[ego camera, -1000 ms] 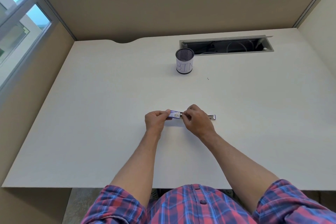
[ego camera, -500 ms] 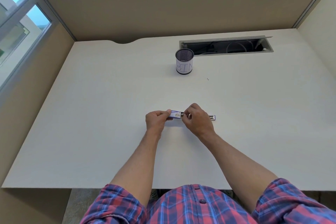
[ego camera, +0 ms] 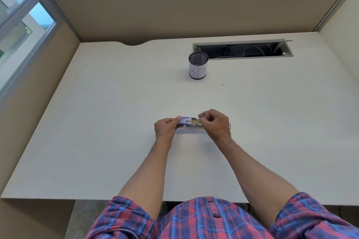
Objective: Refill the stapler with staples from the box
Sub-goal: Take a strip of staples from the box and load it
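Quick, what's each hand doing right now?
Left hand: grips the small staple box at its left end.
Right hand: fingers curled, pinching the box's opened flap at its right end.

Matt desk (ego camera: 116,122) (mesh cup (ego camera: 198,64))

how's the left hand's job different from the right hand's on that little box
The left hand wraps the closed end of the staple box, fingers curled round its body; the right hand pinches only the pale flap at the open end. The left hand's grip lies low by the desk, while the right hand arches higher with its knuckles up. Both hands meet at the same box above the desk's middle.
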Demonstrator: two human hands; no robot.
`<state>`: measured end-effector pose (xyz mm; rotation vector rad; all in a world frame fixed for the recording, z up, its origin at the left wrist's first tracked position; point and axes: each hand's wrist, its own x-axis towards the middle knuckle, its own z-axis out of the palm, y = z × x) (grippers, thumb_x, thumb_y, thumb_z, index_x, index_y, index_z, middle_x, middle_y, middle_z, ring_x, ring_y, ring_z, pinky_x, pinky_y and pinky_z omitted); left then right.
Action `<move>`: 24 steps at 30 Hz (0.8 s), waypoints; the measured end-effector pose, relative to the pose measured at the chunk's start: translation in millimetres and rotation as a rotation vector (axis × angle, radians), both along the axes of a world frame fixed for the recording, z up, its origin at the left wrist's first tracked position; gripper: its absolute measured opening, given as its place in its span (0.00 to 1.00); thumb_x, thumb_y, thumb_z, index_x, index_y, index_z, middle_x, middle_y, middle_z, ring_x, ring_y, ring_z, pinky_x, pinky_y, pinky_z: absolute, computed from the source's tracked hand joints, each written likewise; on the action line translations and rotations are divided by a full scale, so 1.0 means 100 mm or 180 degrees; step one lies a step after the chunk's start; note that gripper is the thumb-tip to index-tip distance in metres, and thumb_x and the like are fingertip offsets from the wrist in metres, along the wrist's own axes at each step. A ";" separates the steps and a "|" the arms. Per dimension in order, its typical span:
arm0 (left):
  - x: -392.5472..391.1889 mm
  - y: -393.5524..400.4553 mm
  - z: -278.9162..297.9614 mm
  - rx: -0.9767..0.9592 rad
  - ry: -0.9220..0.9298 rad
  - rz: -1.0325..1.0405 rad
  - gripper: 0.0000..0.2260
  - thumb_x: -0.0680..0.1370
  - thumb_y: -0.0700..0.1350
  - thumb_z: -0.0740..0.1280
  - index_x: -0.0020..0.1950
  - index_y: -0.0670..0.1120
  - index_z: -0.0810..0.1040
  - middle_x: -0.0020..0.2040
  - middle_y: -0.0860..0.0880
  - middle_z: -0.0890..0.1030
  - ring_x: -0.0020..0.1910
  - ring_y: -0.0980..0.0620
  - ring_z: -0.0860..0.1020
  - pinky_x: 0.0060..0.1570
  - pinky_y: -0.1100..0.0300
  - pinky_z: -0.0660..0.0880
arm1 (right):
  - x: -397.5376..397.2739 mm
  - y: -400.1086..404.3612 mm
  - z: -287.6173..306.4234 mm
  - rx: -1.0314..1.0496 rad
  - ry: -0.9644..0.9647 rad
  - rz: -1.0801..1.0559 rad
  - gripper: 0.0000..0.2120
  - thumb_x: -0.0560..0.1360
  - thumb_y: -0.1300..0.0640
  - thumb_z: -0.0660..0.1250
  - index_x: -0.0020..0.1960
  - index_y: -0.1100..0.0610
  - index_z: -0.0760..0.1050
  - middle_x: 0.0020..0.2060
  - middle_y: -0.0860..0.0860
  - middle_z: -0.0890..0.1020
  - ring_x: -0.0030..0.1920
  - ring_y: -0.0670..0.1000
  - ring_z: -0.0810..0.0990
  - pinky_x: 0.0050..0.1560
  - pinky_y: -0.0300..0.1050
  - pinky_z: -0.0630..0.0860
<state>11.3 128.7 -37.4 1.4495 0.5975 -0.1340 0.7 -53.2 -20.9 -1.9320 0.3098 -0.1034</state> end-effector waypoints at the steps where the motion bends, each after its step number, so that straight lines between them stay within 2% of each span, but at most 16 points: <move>1: 0.00 0.00 0.00 -0.0019 0.0000 0.0008 0.07 0.74 0.41 0.77 0.37 0.40 0.85 0.36 0.45 0.87 0.34 0.50 0.86 0.44 0.61 0.82 | 0.02 -0.01 0.01 0.0109 0.0096 -0.0096 0.06 0.68 0.62 0.70 0.34 0.62 0.76 0.36 0.45 0.86 0.36 0.43 0.81 0.37 0.37 0.75; 3: -0.01 0.00 0.00 -0.0048 0.0000 0.0020 0.08 0.74 0.40 0.77 0.37 0.41 0.85 0.35 0.45 0.87 0.34 0.50 0.86 0.41 0.63 0.81 | 0.06 -0.02 0.04 0.0376 0.0221 -0.0192 0.07 0.68 0.63 0.70 0.36 0.66 0.75 0.35 0.51 0.86 0.39 0.52 0.85 0.41 0.48 0.80; 5: -0.02 -0.01 0.01 -0.0074 0.0004 0.0041 0.08 0.74 0.40 0.77 0.36 0.41 0.85 0.35 0.45 0.87 0.33 0.50 0.86 0.38 0.64 0.80 | 0.08 -0.01 0.08 0.0922 0.0228 -0.0272 0.06 0.68 0.66 0.68 0.35 0.68 0.73 0.35 0.58 0.86 0.39 0.57 0.87 0.41 0.51 0.82; 6: -0.02 -0.01 0.01 -0.0087 0.0006 0.0051 0.08 0.74 0.40 0.78 0.36 0.41 0.85 0.35 0.45 0.87 0.33 0.50 0.86 0.37 0.65 0.80 | 0.08 -0.01 0.11 0.1240 0.0216 -0.0309 0.06 0.68 0.68 0.67 0.34 0.66 0.72 0.33 0.60 0.84 0.37 0.57 0.87 0.39 0.50 0.83; 8: -0.01 -0.01 0.02 -0.0122 0.0007 0.0073 0.08 0.74 0.40 0.78 0.36 0.41 0.85 0.36 0.44 0.87 0.33 0.50 0.86 0.37 0.65 0.80 | 0.10 0.00 0.15 0.1632 0.0178 -0.0377 0.07 0.69 0.70 0.65 0.36 0.62 0.72 0.29 0.58 0.81 0.34 0.59 0.86 0.34 0.47 0.82; 10: 0.00 -0.01 0.03 -0.0144 0.0023 0.0100 0.08 0.74 0.40 0.78 0.36 0.41 0.85 0.36 0.44 0.87 0.34 0.49 0.86 0.39 0.64 0.81 | 0.12 0.00 0.18 0.1823 0.0173 -0.0383 0.06 0.69 0.70 0.62 0.41 0.61 0.73 0.27 0.55 0.79 0.31 0.58 0.83 0.30 0.45 0.80; 12: 0.00 -0.02 0.03 -0.0181 0.0041 0.0123 0.08 0.74 0.40 0.78 0.36 0.41 0.85 0.36 0.44 0.87 0.34 0.49 0.86 0.40 0.63 0.81 | 0.14 0.00 0.18 0.1937 0.0298 -0.0369 0.10 0.67 0.68 0.59 0.44 0.62 0.77 0.26 0.54 0.78 0.28 0.55 0.80 0.27 0.42 0.77; 14: 0.01 -0.03 0.04 -0.0254 0.0036 0.0147 0.07 0.74 0.40 0.78 0.36 0.40 0.85 0.37 0.43 0.87 0.34 0.49 0.86 0.39 0.63 0.81 | 0.16 0.00 0.18 0.2040 0.0531 -0.0369 0.13 0.68 0.67 0.57 0.39 0.62 0.81 0.26 0.55 0.75 0.25 0.52 0.75 0.24 0.40 0.71; 18: 0.00 -0.03 0.05 -0.0390 0.0049 0.0237 0.07 0.74 0.38 0.78 0.38 0.38 0.84 0.37 0.42 0.86 0.33 0.48 0.85 0.40 0.61 0.82 | 0.16 -0.02 0.16 0.2457 0.0914 -0.0487 0.17 0.71 0.66 0.53 0.33 0.63 0.78 0.28 0.54 0.73 0.23 0.50 0.69 0.23 0.36 0.60; 21: 0.00 -0.02 0.06 -0.0456 0.0079 0.0284 0.07 0.74 0.38 0.78 0.39 0.37 0.84 0.38 0.42 0.87 0.33 0.47 0.85 0.42 0.60 0.83 | 0.16 -0.04 0.16 0.2465 0.1002 -0.0366 0.16 0.73 0.60 0.57 0.32 0.61 0.78 0.26 0.50 0.73 0.22 0.48 0.64 0.23 0.36 0.58; 24: 0.00 -0.03 0.07 -0.0526 0.0091 0.0324 0.06 0.74 0.38 0.77 0.39 0.38 0.84 0.36 0.43 0.86 0.33 0.48 0.85 0.43 0.59 0.83 | 0.17 -0.04 0.16 0.1828 0.0962 -0.0138 0.12 0.72 0.53 0.70 0.34 0.58 0.76 0.23 0.46 0.67 0.22 0.47 0.60 0.23 0.37 0.57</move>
